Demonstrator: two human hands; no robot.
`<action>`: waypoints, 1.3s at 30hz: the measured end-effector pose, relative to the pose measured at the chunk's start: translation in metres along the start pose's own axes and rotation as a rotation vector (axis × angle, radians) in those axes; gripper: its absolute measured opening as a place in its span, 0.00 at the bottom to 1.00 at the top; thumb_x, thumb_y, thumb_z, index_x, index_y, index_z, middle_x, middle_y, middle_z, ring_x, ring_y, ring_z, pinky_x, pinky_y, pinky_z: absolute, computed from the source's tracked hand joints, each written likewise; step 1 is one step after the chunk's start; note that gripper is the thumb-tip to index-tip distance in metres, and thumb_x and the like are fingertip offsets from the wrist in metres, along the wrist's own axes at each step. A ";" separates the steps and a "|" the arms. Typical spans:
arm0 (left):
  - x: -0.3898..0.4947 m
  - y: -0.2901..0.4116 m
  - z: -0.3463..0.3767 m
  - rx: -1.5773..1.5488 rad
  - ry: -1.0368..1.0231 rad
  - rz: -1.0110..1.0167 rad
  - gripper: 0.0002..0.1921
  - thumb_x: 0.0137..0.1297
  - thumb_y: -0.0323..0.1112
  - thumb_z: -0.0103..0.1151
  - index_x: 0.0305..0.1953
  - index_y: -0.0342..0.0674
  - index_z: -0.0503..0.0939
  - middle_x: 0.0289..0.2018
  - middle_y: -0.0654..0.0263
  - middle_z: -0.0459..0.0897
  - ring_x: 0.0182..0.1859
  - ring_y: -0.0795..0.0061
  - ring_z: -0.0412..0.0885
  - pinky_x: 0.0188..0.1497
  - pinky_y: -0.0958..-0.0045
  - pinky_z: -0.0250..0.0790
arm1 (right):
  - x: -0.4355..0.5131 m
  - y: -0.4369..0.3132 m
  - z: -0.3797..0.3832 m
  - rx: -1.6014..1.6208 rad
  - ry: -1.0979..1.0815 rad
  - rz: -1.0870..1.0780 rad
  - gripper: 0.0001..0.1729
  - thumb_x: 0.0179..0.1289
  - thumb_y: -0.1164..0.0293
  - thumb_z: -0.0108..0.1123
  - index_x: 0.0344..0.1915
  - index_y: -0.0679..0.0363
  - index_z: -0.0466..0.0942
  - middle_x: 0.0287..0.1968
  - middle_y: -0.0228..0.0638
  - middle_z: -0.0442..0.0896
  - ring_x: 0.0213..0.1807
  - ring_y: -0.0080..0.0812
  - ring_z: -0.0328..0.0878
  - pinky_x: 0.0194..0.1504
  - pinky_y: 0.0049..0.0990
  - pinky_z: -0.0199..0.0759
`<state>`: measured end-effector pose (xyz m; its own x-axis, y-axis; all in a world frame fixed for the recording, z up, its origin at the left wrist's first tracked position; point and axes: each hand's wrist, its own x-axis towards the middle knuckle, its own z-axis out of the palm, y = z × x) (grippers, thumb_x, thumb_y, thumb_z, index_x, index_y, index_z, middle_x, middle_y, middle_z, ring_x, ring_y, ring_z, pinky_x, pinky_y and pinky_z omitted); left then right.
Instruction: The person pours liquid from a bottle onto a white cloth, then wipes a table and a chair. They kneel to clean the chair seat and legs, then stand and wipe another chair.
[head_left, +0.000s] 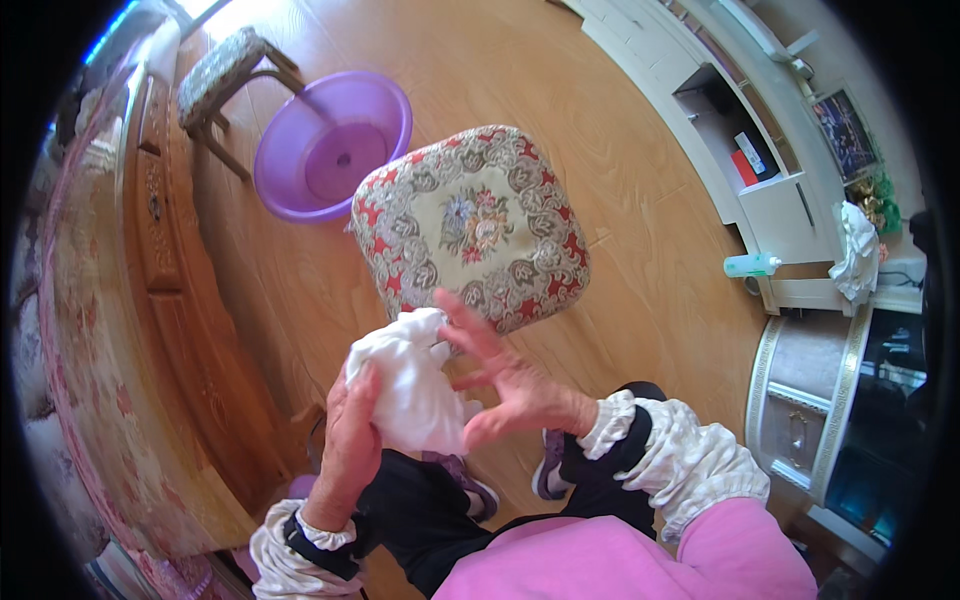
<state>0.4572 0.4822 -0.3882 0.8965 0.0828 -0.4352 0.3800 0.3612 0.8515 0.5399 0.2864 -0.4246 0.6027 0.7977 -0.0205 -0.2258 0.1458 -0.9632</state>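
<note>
A crumpled white cloth (409, 382) is held up in front of my knees. My left hand (351, 431) grips its left side, with the thumb lying over the front and the other fingers hidden behind. On the cloth's right edge is my right hand (514, 382), its fingers spread and slightly blurred; whether the thumb touches the cloth I cannot tell. Just beyond both hands stands a square padded stool (476, 225) with a floral woven cover in cream, red and grey. The near edge of its seat is partly hidden by the cloth and my right fingers.
A purple plastic basin (334, 146) sits on the wood floor behind the stool, near a second padded stool (225, 82). Along the left runs a carved wooden furniture frame (169, 240). White cabinets (784, 217) line the right, with a pale green bottle (752, 265) close by.
</note>
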 end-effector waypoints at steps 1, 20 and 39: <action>0.008 0.000 0.002 0.085 -0.073 0.065 0.28 0.75 0.52 0.43 0.65 0.37 0.64 0.60 0.63 0.74 0.60 0.68 0.73 0.64 0.67 0.65 | 0.005 0.006 0.007 0.013 0.018 -0.060 0.66 0.48 0.63 0.78 0.77 0.49 0.39 0.76 0.33 0.45 0.74 0.31 0.50 0.64 0.33 0.62; 0.083 -0.049 -0.018 1.463 0.092 0.614 0.62 0.40 0.54 0.77 0.71 0.31 0.51 0.73 0.44 0.49 0.76 0.48 0.46 0.76 0.56 0.44 | 0.023 0.019 -0.139 -1.187 0.904 -0.069 0.32 0.59 0.51 0.63 0.58 0.58 0.74 0.40 0.43 0.82 0.44 0.44 0.77 0.49 0.40 0.71; 0.106 -0.082 -0.021 1.336 0.073 0.571 0.67 0.34 0.59 0.77 0.72 0.32 0.49 0.73 0.45 0.48 0.76 0.49 0.47 0.76 0.58 0.45 | 0.035 0.055 -0.065 -1.524 0.634 -0.284 0.22 0.56 0.70 0.55 0.53 0.60 0.75 0.38 0.39 0.77 0.44 0.42 0.73 0.48 0.43 0.64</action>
<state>0.5167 0.4811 -0.5101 0.9973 -0.0231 0.0704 -0.0567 -0.8498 0.5240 0.5987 0.2845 -0.4961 0.7699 0.4453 0.4571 0.6070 -0.7321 -0.3092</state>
